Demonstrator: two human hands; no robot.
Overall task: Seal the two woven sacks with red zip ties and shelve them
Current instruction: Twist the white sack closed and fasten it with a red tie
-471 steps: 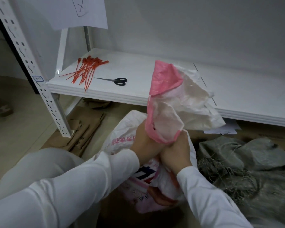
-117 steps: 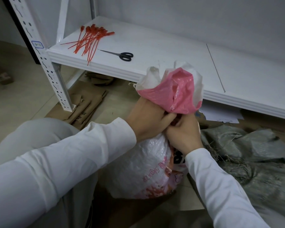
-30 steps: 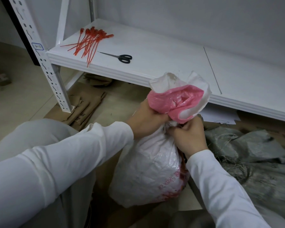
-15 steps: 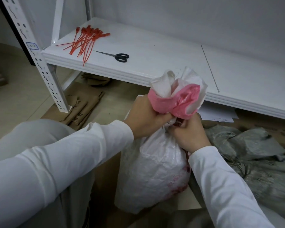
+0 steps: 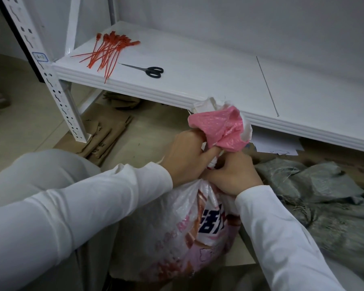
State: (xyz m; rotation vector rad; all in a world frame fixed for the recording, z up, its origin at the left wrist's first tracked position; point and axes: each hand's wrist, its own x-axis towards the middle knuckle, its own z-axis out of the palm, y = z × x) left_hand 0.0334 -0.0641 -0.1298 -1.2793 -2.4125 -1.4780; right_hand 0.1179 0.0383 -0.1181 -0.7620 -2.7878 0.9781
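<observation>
The left hand [image 5: 187, 156] grips the bunched neck of the white sack [image 5: 177, 223] on the floor to hold it closed, while the right hand [image 5: 231, 175] pinches there, probably cinching a tie. Beside it lies the grey sack [image 5: 324, 196]; beyond, spare red zip ties [image 5: 107, 49] and scissors [image 5: 151, 71] wait on the shelf [image 5: 219, 70].

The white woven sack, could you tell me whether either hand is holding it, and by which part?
Both the left hand and right hand grip the white woven sack at its gathered neck, below the pink liner.

Black-handled scissors [image 5: 151, 71], flattened cardboard [image 5: 105, 141], loose white papers [image 5: 275, 145]
</observation>
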